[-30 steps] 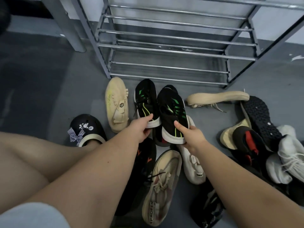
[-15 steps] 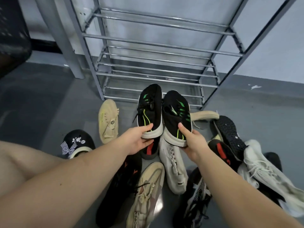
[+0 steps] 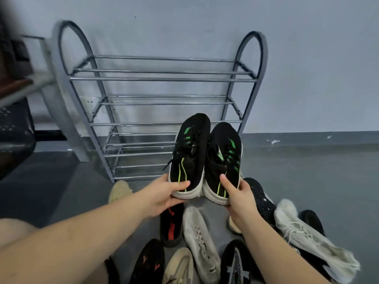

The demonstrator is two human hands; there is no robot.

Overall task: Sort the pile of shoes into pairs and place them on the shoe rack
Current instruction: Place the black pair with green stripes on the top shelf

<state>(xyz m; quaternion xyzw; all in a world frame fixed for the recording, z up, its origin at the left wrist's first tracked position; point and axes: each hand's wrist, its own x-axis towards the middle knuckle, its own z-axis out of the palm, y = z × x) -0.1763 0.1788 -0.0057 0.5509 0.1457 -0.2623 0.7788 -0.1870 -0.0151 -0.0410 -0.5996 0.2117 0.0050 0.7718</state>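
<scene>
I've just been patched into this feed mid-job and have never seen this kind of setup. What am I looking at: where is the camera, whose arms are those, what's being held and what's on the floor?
There is no robot here. The camera is worn on a person's head and looks forward and down, so the two bare arms coming in from the bottom are that person's own.

The left hand grips the heel of one black sneaker with green stripes. The right hand grips the heel of its matching sneaker. The two shoes are held side by side, toes pointing at the metal shoe rack, whose shelves hold no shoes that I can see.

On the grey floor lies the unsorted pile: a black shoe with red marks, a white shoe, a pale laced sneaker, a beige one and others, partly cut off.
</scene>
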